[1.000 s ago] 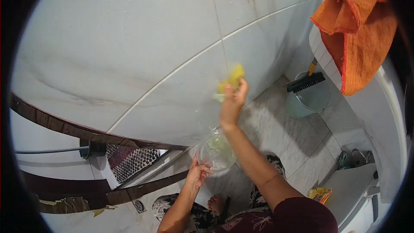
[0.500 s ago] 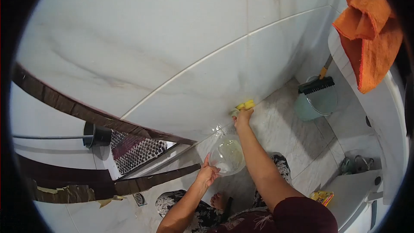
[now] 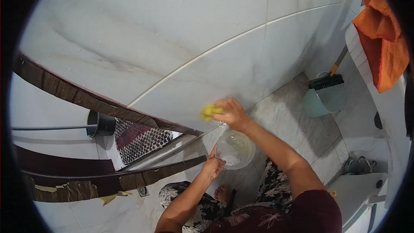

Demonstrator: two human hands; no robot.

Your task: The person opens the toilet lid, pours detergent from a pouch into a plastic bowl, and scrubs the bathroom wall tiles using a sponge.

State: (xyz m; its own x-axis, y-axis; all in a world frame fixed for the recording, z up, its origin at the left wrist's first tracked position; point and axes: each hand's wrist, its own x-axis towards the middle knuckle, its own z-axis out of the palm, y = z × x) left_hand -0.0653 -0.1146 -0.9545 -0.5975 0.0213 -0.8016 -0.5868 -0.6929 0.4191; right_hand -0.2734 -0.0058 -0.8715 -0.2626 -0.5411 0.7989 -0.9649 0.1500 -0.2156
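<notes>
My right hand is closed on a yellow sponge, low against the pale marbled wall. The sponge is slightly blurred. Below it, my left hand grips the left rim of a clear round bowl that holds some liquid. A small bright splash shows at the bowl's top edge, beneath my right hand.
A pale green bucket with a black brush stands at the right. An orange cloth hangs at the upper right. The brown door frame, a checkered mat and a dark pot lie left.
My right hand has moved the sponge down the wall, then left towards the door frame. My left hand still holds the bowl. The view has shifted, so the bucket and cloth appear farther right.
</notes>
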